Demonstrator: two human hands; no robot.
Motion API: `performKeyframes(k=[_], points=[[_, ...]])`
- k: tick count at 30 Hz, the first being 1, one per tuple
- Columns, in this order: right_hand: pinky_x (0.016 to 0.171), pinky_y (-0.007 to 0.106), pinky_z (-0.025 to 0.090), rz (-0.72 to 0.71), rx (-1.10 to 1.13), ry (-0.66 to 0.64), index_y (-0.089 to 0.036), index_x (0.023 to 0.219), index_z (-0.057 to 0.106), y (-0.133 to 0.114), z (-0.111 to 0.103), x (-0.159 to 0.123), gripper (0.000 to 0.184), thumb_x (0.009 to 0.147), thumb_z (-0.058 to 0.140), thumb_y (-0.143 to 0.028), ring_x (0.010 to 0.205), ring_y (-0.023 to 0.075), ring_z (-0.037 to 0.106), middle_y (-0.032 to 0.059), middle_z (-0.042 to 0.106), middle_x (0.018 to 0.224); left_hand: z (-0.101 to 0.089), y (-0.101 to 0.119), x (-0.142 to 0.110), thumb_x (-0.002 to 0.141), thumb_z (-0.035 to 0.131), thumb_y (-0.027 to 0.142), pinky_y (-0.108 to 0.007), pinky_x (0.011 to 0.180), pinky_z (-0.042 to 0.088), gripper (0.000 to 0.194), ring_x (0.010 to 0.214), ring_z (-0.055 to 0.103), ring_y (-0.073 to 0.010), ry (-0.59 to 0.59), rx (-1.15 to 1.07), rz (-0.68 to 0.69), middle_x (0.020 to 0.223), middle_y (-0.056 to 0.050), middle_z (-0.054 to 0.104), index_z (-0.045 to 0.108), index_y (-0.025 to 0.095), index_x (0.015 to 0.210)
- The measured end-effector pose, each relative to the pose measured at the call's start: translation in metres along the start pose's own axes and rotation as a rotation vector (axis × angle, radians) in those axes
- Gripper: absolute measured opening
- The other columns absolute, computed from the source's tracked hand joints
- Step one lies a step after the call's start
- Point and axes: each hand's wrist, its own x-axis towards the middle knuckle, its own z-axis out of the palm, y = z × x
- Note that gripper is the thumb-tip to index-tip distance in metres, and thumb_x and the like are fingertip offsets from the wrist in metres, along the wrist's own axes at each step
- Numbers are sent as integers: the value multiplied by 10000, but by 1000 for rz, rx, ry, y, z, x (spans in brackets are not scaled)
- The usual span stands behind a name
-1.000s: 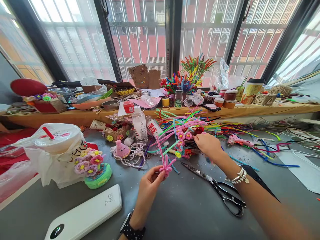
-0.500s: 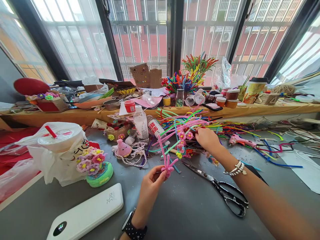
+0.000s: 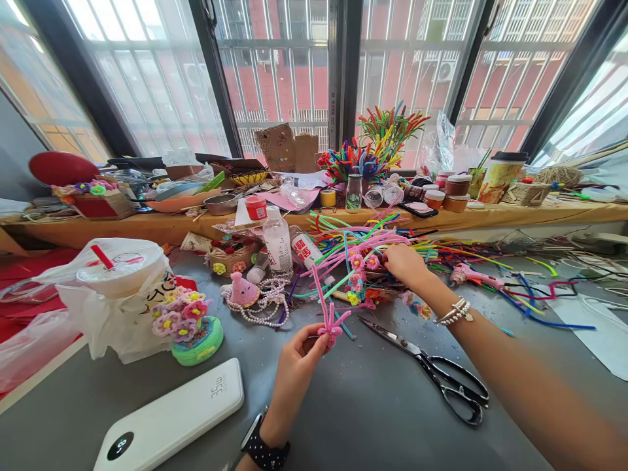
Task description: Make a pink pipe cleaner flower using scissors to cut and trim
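My left hand point(image 3: 305, 356) pinches a pink pipe-cleaner flower point(image 3: 331, 332), its loose stems standing up above the fingertips. Farther back, my right hand point(image 3: 406, 267) reaches into the edge of the pipe-cleaner pile point(image 3: 377, 237). Its fingers are curled together beside small pink flowers point(image 3: 358, 263) on the near side of the pile; what they hold, if anything, is hidden. Between the two forearms lies a pair of black-handled scissors point(image 3: 422, 358), blades pointing to the pile.
On the left are a white power bank point(image 3: 176, 415), a flower ornament on a green base point(image 3: 199, 343) and a bagged drink cup point(image 3: 118, 278). Bead strings, a pink hat-shaped piece point(image 3: 244, 291) and bottles point(image 3: 278, 242) stand mid-table. A pink glue gun point(image 3: 473, 276) lies right.
My right hand stays at the pile, its wrist shifted only slightly. The pink flower remains in my left hand, nearly still. The view has moved a little.
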Motion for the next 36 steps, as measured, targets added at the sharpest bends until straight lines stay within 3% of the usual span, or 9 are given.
performKeyframes(k=[24,36], points=[[736,258,409,-44,-45,-8,-60,934,618,-1,2,7,257,728,467,-93,914,234,570,169,625,965,-1,-1,1,676,608,315,-268,706,487,235,757,608,-173,-43,-4,5,819,-52,689,620,150,842],[706,239,405,-109,-18,-17,-167,861,671,6,7,7,245,719,477,-124,874,207,587,96,664,869,-2,-6,1,683,596,329,-274,714,479,248,763,605,-179,-54,12,7,824,-57,687,613,145,849]])
